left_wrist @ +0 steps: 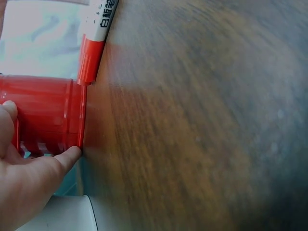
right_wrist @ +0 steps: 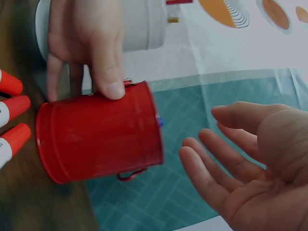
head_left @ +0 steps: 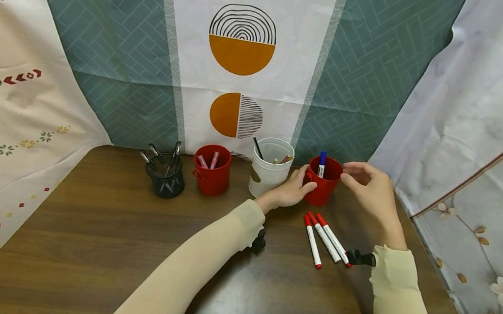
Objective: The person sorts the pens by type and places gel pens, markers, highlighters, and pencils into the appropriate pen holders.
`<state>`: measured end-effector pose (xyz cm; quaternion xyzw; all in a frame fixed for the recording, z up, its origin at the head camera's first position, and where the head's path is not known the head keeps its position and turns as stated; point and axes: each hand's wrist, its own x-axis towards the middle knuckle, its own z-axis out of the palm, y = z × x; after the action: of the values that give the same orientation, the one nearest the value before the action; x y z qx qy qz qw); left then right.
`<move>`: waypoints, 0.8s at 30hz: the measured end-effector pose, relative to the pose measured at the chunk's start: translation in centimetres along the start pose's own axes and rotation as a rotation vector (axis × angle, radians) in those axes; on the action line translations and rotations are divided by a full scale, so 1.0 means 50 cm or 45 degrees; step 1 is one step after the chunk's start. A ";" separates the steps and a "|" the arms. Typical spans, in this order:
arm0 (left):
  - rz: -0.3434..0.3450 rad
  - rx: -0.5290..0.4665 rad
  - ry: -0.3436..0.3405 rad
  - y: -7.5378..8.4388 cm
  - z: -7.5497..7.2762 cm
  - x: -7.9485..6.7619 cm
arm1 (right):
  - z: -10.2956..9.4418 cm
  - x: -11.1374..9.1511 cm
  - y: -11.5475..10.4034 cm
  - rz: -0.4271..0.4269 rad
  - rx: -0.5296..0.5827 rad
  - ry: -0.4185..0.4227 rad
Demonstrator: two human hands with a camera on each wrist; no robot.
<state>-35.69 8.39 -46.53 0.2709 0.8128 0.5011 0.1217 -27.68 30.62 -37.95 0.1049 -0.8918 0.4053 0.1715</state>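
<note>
At the right end of the row stands a small red metal bucket [head_left: 320,191] with a blue-capped marker [head_left: 321,165] upright in it. My left hand [head_left: 291,188] holds this bucket from its left side, thumb on the wall by the handle. In the left wrist view another fingertip [left_wrist: 72,153] of that hand reaches the bucket's base. My right hand [head_left: 369,190] hovers at the right of the rim, apart from the bucket, with fingers loosely bent and nothing in them. In front lie three white markers with red caps [head_left: 325,239] on the wooden table.
Left of the held bucket stand a white pot [head_left: 268,176] with pencils, a second red bucket [head_left: 212,178] with pink sticks, and a black mesh cup [head_left: 168,184] with several pens. A patterned curtain [head_left: 369,87] hangs behind the table [head_left: 99,243].
</note>
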 end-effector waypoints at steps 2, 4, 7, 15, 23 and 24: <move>-0.011 0.002 0.002 0.001 0.000 0.000 | -0.009 -0.007 -0.012 0.004 -0.017 -0.024; -0.021 0.005 0.002 0.003 0.000 -0.001 | -0.015 -0.014 -0.024 -0.006 -0.041 -0.042; -0.032 0.008 -0.001 0.004 0.000 -0.002 | -0.018 -0.024 -0.034 -0.033 -0.109 -0.068; -0.036 0.011 0.011 0.006 0.000 -0.006 | -0.002 -0.046 -0.049 -0.066 -0.217 -0.164; -0.016 0.029 0.012 0.005 0.001 -0.004 | 0.018 -0.065 -0.054 -0.049 -0.267 -0.355; -0.013 0.031 0.014 0.004 0.001 -0.004 | 0.022 -0.067 -0.054 -0.039 -0.267 -0.393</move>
<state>-35.44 8.42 -46.38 0.2656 0.8209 0.4919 0.1165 -23.97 28.20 -38.06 0.1610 -0.9432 0.2865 0.0487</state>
